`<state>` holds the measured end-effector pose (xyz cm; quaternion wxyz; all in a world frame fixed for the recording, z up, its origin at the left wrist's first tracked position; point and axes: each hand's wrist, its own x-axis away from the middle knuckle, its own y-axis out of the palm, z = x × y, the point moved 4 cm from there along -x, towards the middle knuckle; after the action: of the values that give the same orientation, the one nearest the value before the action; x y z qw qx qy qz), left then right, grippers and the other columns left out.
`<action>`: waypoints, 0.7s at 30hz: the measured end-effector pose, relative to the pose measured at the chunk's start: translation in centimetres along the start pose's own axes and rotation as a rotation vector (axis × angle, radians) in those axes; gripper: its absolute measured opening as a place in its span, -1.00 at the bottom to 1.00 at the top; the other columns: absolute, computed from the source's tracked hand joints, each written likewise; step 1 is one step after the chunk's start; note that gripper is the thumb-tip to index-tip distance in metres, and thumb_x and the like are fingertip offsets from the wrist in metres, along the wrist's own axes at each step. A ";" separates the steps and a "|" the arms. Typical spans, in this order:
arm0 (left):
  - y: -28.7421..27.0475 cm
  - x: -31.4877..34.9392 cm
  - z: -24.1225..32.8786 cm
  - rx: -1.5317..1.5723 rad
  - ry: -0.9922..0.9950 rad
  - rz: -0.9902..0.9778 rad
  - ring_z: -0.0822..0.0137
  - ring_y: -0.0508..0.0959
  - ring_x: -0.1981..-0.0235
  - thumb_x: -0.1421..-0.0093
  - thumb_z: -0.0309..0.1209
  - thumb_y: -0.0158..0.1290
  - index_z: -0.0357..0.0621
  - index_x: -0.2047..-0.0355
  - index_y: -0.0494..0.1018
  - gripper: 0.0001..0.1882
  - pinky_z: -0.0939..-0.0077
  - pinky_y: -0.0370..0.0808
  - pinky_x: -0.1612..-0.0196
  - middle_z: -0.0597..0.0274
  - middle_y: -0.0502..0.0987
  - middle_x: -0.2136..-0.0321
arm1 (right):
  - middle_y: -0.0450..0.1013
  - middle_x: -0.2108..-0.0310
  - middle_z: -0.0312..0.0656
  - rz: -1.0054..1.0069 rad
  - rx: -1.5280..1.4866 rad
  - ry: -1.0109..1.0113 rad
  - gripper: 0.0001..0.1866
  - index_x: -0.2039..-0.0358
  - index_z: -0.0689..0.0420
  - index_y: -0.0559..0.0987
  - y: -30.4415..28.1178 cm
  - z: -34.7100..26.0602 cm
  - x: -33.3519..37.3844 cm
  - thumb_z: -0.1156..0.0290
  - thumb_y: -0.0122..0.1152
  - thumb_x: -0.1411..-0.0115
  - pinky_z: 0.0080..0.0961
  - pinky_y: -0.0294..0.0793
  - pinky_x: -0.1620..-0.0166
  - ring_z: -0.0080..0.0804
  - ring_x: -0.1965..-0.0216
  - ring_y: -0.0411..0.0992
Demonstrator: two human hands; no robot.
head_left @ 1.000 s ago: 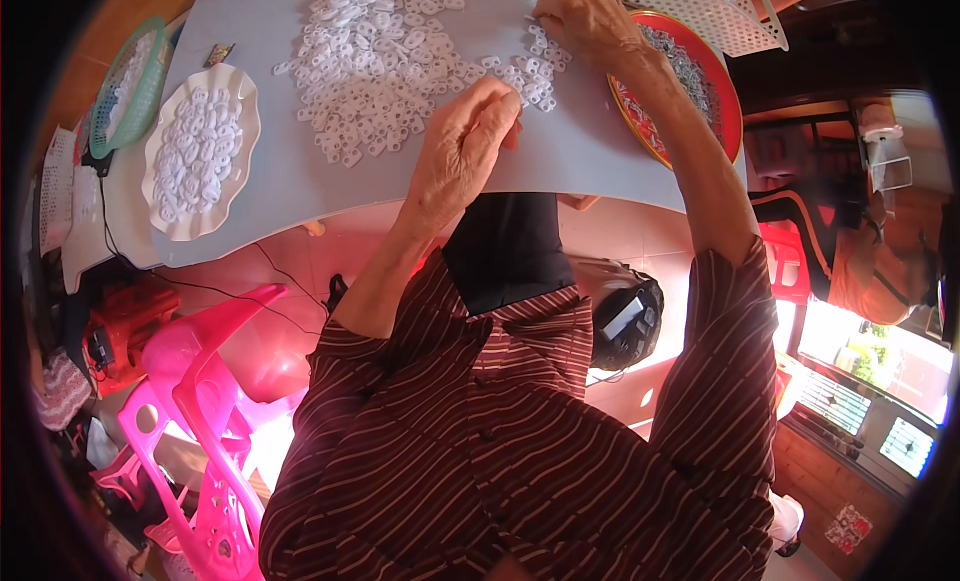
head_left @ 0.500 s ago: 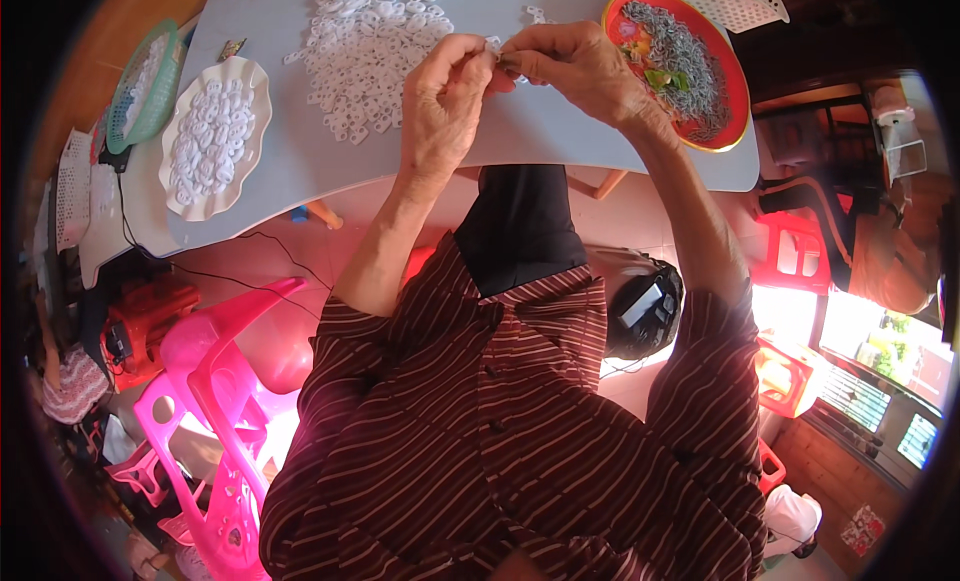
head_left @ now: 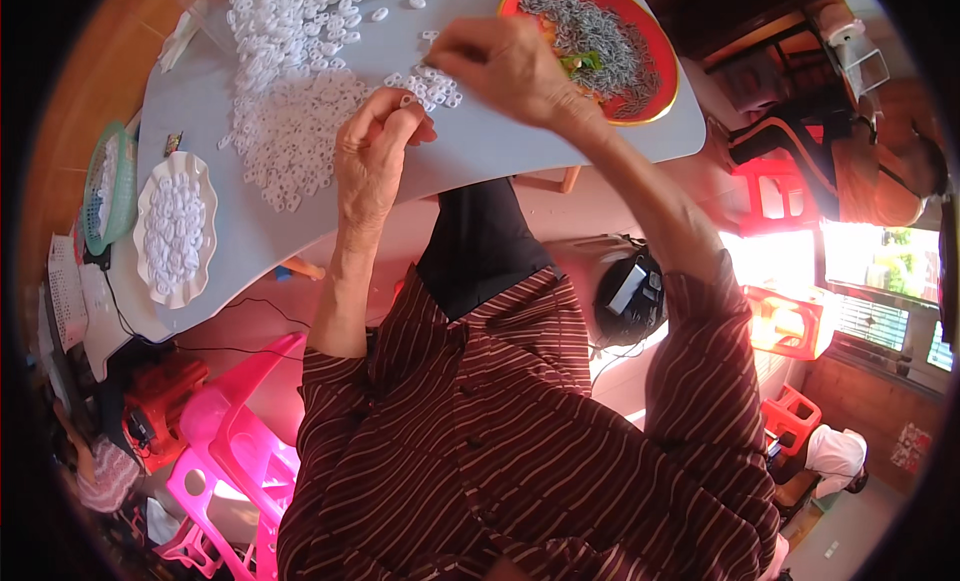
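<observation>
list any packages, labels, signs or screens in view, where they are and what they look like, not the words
Printed sheet: far left edge, beside the table; pale paper covered with small dark rows.
Small dark device with a pale panel: on the floor below the table, right of the person's lap; whether it is a screen cannot be told.
Printed pack or paper: lower right floor; white with red marks, too small to make out.

A pale grey surface carries a broad heap of small white rings, a white scalloped plate of them, a green basket, and a red tray holding what look like grey metal pieces.
</observation>
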<state>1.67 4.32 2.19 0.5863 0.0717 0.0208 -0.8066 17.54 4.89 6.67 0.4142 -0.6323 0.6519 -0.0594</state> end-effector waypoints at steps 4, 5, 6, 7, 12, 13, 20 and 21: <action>-0.3 0.2 0.0 -0.112 -0.031 0.004 0.52 0.40 0.54 -0.16 -0.41 -0.05 -0.24 0.46 0.43 -0.85 0.60 0.33 0.38 0.31 0.44 0.63 | 0.48 0.56 -0.05 0.071 0.213 0.067 -0.88 0.47 0.16 0.59 -6.0 4.1 -0.7 0.44 0.17 0.04 -0.39 0.45 0.41 -0.20 0.52 0.48; -0.5 0.4 0.0 -0.076 -0.031 0.017 0.51 0.39 0.53 -0.16 -0.41 -0.06 -0.24 0.46 0.42 -0.85 0.60 0.33 0.37 0.31 0.43 0.64 | 0.47 0.56 -0.01 0.052 0.222 0.060 -0.89 0.50 0.19 0.57 -7.0 4.6 -1.1 0.48 0.13 0.06 -0.29 0.43 0.43 -0.10 0.51 0.47; -0.3 0.3 0.0 -0.033 -0.028 0.016 0.51 0.38 0.52 -0.17 -0.41 -0.07 -0.24 0.46 0.42 -0.84 0.60 0.33 0.36 0.31 0.43 0.64 | 0.47 0.56 -0.01 0.052 0.225 0.061 -0.89 0.50 0.19 0.57 -8.0 5.4 -1.1 0.48 0.13 0.06 -0.29 0.43 0.43 -0.10 0.51 0.47; -0.3 0.2 0.0 -0.031 -0.027 0.014 0.51 0.38 0.52 -0.17 -0.41 -0.07 -0.24 0.46 0.42 -0.84 0.60 0.33 0.36 0.31 0.43 0.64 | 0.48 0.55 -0.02 -0.006 0.340 0.038 -0.89 0.49 0.19 0.57 -8.5 6.1 -0.9 0.48 0.13 0.07 -0.29 0.43 0.41 -0.10 0.50 0.47; -0.2 0.3 0.0 -0.083 0.016 -0.015 0.50 0.39 0.53 -0.18 -0.40 -0.08 -0.25 0.46 0.40 -0.83 0.60 0.33 0.36 0.29 0.43 0.64 | 0.50 0.50 -0.04 -0.061 0.300 -0.506 -0.88 0.46 0.17 0.59 -9.0 5.7 -0.3 0.48 0.15 0.07 -0.32 0.45 0.34 -0.10 0.44 0.47; -0.2 0.3 0.0 -0.085 0.016 -0.014 0.50 0.39 0.53 -0.18 -0.40 -0.08 -0.25 0.46 0.40 -0.83 0.60 0.33 0.36 0.29 0.43 0.64 | 0.50 0.50 -0.04 -0.059 0.298 -0.507 -0.88 0.46 0.17 0.59 -8.8 6.1 -0.3 0.48 0.15 0.07 -0.32 0.45 0.34 -0.10 0.44 0.47; -0.1 0.2 -0.4 -0.162 0.046 -0.031 0.48 0.41 0.54 -0.17 -0.39 -0.08 -0.27 0.44 0.39 -0.82 0.58 0.35 0.36 0.26 0.44 0.63 | 0.51 0.47 -0.06 -0.078 0.245 0.065 -0.85 0.41 0.17 0.60 -8.0 8.8 -1.4 0.45 0.16 0.03 -0.36 0.46 0.33 -0.23 0.44 0.49; 0.0 0.2 -0.3 -0.153 0.049 -0.031 0.48 0.41 0.54 -0.17 -0.39 -0.08 -0.27 0.44 0.39 -0.82 0.57 0.35 0.36 0.26 0.44 0.63 | 0.52 0.46 -0.07 -0.064 0.227 0.155 -0.84 0.39 0.17 0.60 -8.5 9.5 -1.4 0.44 0.17 0.02 -0.37 0.46 0.32 -0.27 0.44 0.50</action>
<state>1.66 4.15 1.84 0.5769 0.0459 0.0978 -0.8096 29.75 8.70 6.22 0.4294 -0.5954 0.6504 -0.1948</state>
